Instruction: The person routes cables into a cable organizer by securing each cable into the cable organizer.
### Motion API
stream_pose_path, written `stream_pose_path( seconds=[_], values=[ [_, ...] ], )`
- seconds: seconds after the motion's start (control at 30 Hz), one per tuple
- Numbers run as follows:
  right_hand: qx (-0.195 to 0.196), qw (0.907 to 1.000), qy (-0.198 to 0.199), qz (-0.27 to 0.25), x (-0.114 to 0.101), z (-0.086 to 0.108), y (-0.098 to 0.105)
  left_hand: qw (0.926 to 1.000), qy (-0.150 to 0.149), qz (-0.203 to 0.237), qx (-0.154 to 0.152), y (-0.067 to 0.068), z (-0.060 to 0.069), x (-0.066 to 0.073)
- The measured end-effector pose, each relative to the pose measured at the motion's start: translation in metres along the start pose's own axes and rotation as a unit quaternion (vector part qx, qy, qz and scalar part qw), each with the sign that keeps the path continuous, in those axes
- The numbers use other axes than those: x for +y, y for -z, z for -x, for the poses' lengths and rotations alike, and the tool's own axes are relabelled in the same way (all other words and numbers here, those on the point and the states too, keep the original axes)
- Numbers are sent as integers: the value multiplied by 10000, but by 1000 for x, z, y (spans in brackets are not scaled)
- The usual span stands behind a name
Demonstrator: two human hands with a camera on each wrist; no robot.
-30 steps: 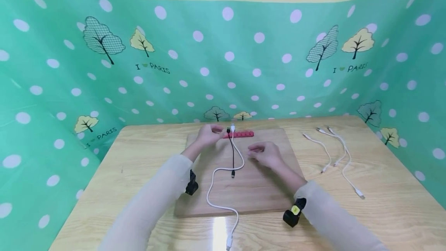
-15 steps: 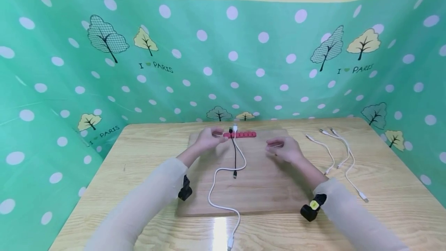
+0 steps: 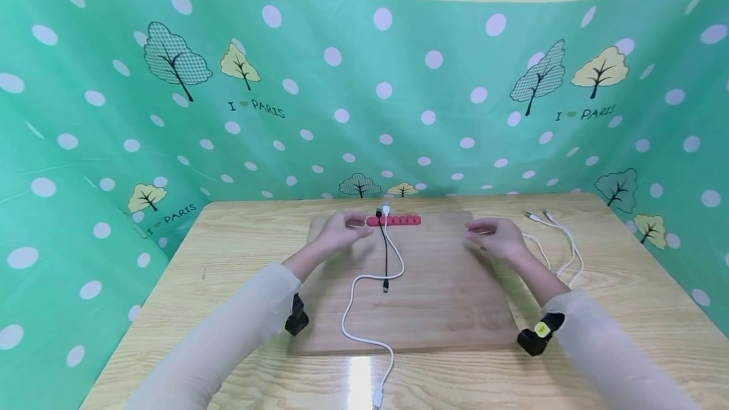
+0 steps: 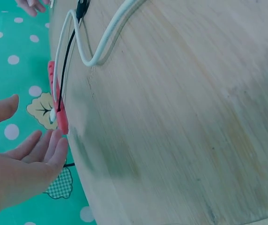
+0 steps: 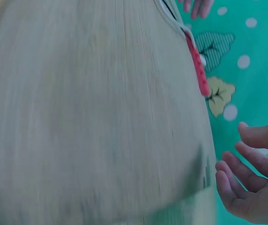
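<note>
A red cable holder (image 3: pixel 405 220) lies along the far part of the wooden board (image 3: pixel 444 296). A black cable (image 3: pixel 386 258) and a long white cable (image 3: pixel 355 280) sit in its left slots and run toward the near side, the white one past the board's front edge. My left hand (image 3: pixel 340 233) hovers at the holder's left end, fingers relaxed, thumb apart, holding nothing; the left wrist view shows its fingertips (image 4: pixel 54 140) close to the red end. Over the board's far right corner, my right hand (image 3: pixel 497 238) is held with loosely bent fingers and nothing between them.
Several loose white cables (image 3: pixel 560 233) lie on the table (image 3: pixel 615 283) right of the board, partly behind my right hand and forearm. A green dotted curtain (image 3: pixel 307 100) closes off the back and sides.
My right hand has moved right, away from the holder, to the board's far right corner. The left hand stays beside the holder's left end. The cables in the holder keep their places.
</note>
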State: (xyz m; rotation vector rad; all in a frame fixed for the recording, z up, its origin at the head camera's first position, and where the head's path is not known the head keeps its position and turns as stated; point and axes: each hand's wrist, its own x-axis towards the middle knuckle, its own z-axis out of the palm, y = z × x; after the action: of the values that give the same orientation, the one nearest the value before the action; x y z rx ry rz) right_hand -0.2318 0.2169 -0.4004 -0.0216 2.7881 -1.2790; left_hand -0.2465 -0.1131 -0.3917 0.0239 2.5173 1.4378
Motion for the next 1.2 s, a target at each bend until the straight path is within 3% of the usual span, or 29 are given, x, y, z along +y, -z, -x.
stream_pose_path(
  seconds=[0.27, 0.7, 0.9, 1.2],
  values=[
    [206, 9986, 20, 493, 20, -6, 22, 9999, 64, 85, -77, -2, 4, 0],
    [284, 9930, 81, 1144, 49, -12, 54, 9996, -113, 156, -210, -13, 10, 7],
    [333, 9917, -96, 1240, 56, -12, 59, 9990, -297, 141, -313, -19, 10, 10],
    [565, 9842, 72, 1678, 66, -17, 60, 9976, -364, 252, -526, -29, 12, 17]
  ],
)
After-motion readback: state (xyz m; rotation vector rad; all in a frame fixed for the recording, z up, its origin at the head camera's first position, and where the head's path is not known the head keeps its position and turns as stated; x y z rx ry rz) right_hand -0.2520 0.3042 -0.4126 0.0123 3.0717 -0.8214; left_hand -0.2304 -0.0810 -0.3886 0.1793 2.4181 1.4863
